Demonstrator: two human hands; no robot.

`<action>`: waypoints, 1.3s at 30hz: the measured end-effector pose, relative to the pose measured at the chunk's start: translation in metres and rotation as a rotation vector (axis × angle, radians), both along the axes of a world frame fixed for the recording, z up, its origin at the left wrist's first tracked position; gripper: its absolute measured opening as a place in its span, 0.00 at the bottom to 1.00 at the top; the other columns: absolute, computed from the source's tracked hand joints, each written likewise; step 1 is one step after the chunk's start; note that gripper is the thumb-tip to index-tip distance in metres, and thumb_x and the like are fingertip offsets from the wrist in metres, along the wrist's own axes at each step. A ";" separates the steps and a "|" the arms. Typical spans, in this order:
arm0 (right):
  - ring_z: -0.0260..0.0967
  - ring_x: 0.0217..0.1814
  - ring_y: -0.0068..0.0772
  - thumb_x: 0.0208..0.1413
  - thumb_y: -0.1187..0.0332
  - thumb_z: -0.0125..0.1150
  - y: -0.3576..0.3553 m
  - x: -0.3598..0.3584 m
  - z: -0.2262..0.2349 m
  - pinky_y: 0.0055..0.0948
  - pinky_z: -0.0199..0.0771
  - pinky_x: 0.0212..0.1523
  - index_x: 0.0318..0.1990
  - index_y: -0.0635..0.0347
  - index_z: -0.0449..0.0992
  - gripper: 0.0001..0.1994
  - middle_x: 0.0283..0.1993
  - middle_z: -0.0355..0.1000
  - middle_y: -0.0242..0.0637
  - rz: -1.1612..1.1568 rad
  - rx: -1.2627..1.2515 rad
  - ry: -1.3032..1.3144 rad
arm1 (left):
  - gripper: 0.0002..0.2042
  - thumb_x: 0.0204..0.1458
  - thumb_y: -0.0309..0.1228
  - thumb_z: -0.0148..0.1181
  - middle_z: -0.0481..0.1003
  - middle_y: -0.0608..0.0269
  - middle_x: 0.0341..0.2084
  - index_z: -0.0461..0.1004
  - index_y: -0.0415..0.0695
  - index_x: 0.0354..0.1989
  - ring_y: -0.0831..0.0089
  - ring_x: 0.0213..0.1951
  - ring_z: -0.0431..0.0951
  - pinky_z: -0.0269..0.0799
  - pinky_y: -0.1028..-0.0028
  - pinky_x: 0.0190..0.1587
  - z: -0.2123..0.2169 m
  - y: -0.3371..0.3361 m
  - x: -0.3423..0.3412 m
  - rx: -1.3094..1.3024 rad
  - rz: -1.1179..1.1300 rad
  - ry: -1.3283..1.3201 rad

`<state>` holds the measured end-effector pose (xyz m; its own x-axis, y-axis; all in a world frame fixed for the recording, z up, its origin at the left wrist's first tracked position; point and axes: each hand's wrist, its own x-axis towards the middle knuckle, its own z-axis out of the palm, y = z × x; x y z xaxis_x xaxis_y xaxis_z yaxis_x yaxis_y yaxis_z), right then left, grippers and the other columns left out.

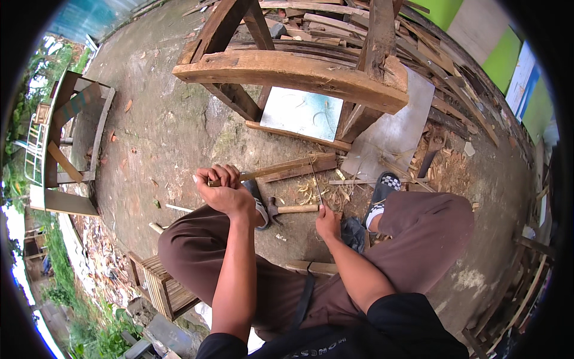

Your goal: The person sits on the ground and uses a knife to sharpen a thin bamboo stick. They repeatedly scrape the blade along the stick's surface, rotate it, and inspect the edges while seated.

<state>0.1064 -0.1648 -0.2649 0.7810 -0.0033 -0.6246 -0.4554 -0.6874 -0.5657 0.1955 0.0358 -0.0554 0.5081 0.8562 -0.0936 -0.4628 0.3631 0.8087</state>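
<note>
My left hand (pixel 218 188) is closed around the near end of a wooden strip (pixel 275 169), which slants away to the right. The strip's far end lies over a wooden board (pixel 305 168) on the ground. My right hand (pixel 329 222) grips a long thin blade (pixel 316 180), seen nearly edge-on, that points away from me. Its tip is close to the strip's far end; whether they touch I cannot tell. Between my feet lies a claw hammer (pixel 299 209), its wooden handle ending beside my right hand. Curled wood shavings (pixel 308 194) are scattered near the board.
A heavy wooden frame (pixel 287 70) stands ahead, with a pale sheet (pixel 304 113) beneath it. A metal sheet (pixel 388 128) and a large pile of planks (pixel 454 84) extend right. At left is an unfinished wooden piece (pixel 72 137); a slatted wooden item (pixel 158 284) sits by my left knee.
</note>
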 end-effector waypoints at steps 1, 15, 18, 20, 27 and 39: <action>0.74 0.45 0.65 0.69 0.55 0.41 0.001 0.000 0.002 0.57 0.74 0.47 0.68 0.34 0.65 0.21 0.42 0.77 0.56 -0.047 -0.020 0.050 | 0.14 0.66 0.36 0.37 0.49 0.70 0.13 0.52 0.50 0.25 0.79 0.16 0.45 0.42 0.77 0.20 0.000 -0.001 -0.001 -0.007 0.019 0.002; 0.73 0.51 0.62 0.70 0.55 0.41 -0.013 0.013 -0.010 0.55 0.72 0.49 0.55 0.54 0.74 0.19 0.45 0.76 0.56 -0.059 -0.025 0.156 | 0.18 0.68 0.39 0.38 0.54 0.67 0.15 0.57 0.47 0.24 0.76 0.18 0.52 0.50 0.75 0.23 -0.003 -0.003 -0.001 0.045 -0.078 0.006; 0.75 0.43 0.62 0.70 0.55 0.42 0.000 0.007 -0.005 0.52 0.73 0.43 0.60 0.50 0.73 0.19 0.37 0.76 0.59 -0.027 0.059 -0.012 | 0.21 0.68 0.41 0.39 0.56 0.66 0.16 0.57 0.45 0.21 0.74 0.20 0.54 0.52 0.74 0.25 -0.007 -0.004 -0.002 0.035 -0.054 -0.007; 0.75 0.39 0.63 0.70 0.56 0.43 0.016 0.006 0.039 0.50 0.74 0.39 0.63 0.48 0.71 0.20 0.33 0.75 0.59 -0.017 0.211 -0.026 | 0.24 0.70 0.41 0.38 0.56 0.64 0.17 0.55 0.45 0.18 0.73 0.22 0.56 0.54 0.72 0.28 -0.002 -0.008 -0.006 0.032 -0.036 0.012; 0.74 0.44 0.65 0.69 0.57 0.45 -0.002 -0.006 0.002 0.52 0.72 0.43 0.57 0.53 0.75 0.18 0.35 0.75 0.60 -0.100 0.169 -0.115 | 0.25 0.71 0.40 0.36 0.55 0.64 0.17 0.53 0.45 0.17 0.71 0.23 0.57 0.56 0.71 0.30 0.003 -0.014 -0.008 0.020 -0.066 -0.012; 0.74 0.44 0.64 0.70 0.56 0.44 -0.011 -0.002 -0.012 0.52 0.71 0.43 0.57 0.56 0.75 0.20 0.37 0.76 0.59 -0.102 0.127 -0.030 | 0.27 0.71 0.42 0.36 0.54 0.64 0.16 0.51 0.45 0.16 0.72 0.22 0.56 0.54 0.72 0.29 0.002 -0.012 -0.002 -0.006 -0.053 -0.016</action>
<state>0.1040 -0.1760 -0.2767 0.7987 -0.0062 -0.6017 -0.5010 -0.5606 -0.6593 0.1932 0.0242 -0.0538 0.5539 0.8276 -0.0904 -0.4555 0.3922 0.7992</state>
